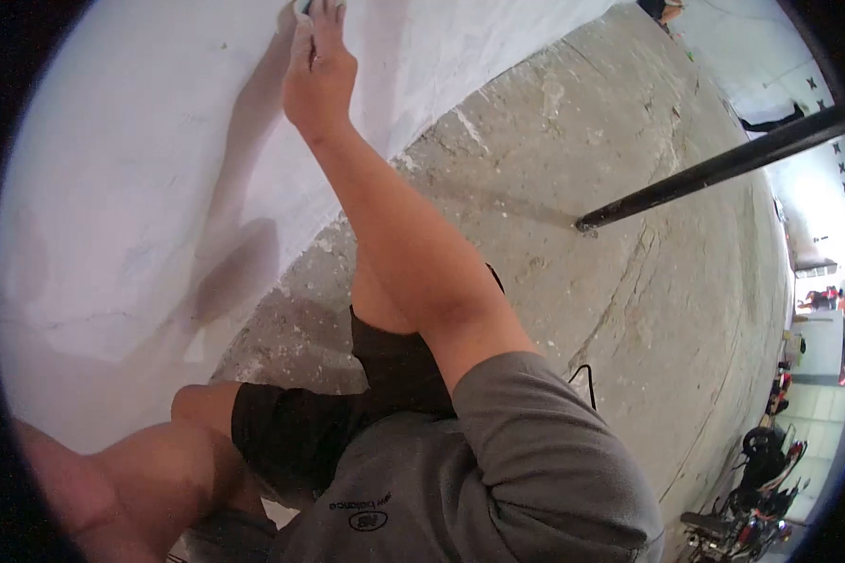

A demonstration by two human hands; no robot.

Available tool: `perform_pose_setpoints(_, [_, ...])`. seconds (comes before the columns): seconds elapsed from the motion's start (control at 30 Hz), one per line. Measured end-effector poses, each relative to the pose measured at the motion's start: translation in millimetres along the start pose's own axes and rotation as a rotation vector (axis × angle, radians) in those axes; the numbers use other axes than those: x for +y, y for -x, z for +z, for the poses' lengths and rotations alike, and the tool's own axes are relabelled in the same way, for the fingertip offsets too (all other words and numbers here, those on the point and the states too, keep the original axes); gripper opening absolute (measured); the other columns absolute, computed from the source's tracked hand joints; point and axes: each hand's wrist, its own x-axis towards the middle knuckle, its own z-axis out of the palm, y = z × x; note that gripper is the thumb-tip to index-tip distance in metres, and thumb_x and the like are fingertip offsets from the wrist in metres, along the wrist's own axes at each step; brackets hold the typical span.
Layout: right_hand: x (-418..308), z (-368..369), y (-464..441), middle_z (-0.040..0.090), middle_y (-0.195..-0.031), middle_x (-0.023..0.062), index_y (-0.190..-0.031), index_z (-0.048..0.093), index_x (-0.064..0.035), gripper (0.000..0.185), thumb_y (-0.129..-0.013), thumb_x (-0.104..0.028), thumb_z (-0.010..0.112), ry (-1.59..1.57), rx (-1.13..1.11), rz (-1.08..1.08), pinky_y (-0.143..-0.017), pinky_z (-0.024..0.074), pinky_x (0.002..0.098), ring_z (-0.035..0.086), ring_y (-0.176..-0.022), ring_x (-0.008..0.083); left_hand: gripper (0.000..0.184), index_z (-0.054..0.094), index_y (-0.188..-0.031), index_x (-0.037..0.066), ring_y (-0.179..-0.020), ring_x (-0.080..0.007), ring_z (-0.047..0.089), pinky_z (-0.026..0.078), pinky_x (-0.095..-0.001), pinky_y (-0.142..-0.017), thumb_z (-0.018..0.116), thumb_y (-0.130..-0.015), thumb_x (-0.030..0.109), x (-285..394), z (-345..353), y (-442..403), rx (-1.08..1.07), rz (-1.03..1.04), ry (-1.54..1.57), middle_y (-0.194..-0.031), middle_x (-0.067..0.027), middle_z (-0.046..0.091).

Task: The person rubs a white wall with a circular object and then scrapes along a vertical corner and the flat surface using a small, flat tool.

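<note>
My right arm stretches up along the white wall (pixel 150 169). At the top edge of the head view, my right hand (pixel 324 70) presses close to the wall, its fingers bent and dusted with white. A small pale object with a dark part (pixel 302 7) shows at the fingers; the frame cuts it off, so its kind cannot be told. The arm's shadow falls on the wall beside it. At the lower left, a blurred stretch of bare skin looks like my left arm (pixel 75 488); the left hand lies outside the view.
Rough, cracked concrete floor (pixel 535 169) meets the wall's foot. A dark pole (pixel 714 174) stands on the floor to the right. Motorcycles (pixel 756 488) are parked at the lower right. My bent knee (pixel 202 408) is near the wall. Part of another person (pixel 665 11) shows at the top right.
</note>
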Motion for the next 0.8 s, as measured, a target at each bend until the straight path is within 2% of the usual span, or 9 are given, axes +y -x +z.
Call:
perform_pose_setpoints(0.17, [1.0, -0.6, 0.8, 0.042, -0.142, 0.0325, -0.132, 0.049, 0.0117, 0.04, -0.099, -0.011, 0.045, -0.027, 0.004, 0.004, -0.11, 0.0368, 0.044, 0.034, -0.138, 0.0447, 0.036, 0.055, -0.116, 0.004, -0.079, -0.0208, 0.054, 0.041, -0.0339, -0.067, 0.064, -0.087, 0.024, 1.6, -0.4, -0.7, 0.003, -0.007, 0.009, -0.087, -0.0098, 0.057])
perform_pose_setpoints(0.43, [-0.6, -1.8, -1.0, 0.04, -0.145, 0.0288, -0.136, 0.047, 0.0086, 0.042, -0.1, -0.014, 0.044, -0.003, -0.028, 0.053, -0.112, 0.0356, 0.043, 0.032, -0.139, 0.0421, 0.036, 0.054, -0.116, 0.005, -0.078, -0.0202, 0.052, 0.04, -0.0336, -0.066, 0.063, -0.088, 0.026, 8.1, 1.9, -3.3, -0.001, 0.018, 0.024, -0.086, -0.0093, 0.056])
perform_pose_setpoints(0.8, [-6.0, 0.6, 0.5, 0.042, -0.145, 0.0251, -0.135, 0.05, 0.0041, 0.038, -0.1, -0.011, 0.048, -0.049, 0.012, 0.081, -0.111, 0.037, 0.04, 0.036, -0.138, 0.0391, 0.036, 0.053, -0.115, 0.005, -0.078, -0.0195, 0.05, 0.038, -0.0333, -0.065, 0.063, -0.089, 0.028, -4.0, -9.8, 8.8, -0.007, 0.027, -0.006, -0.085, -0.0086, 0.055])
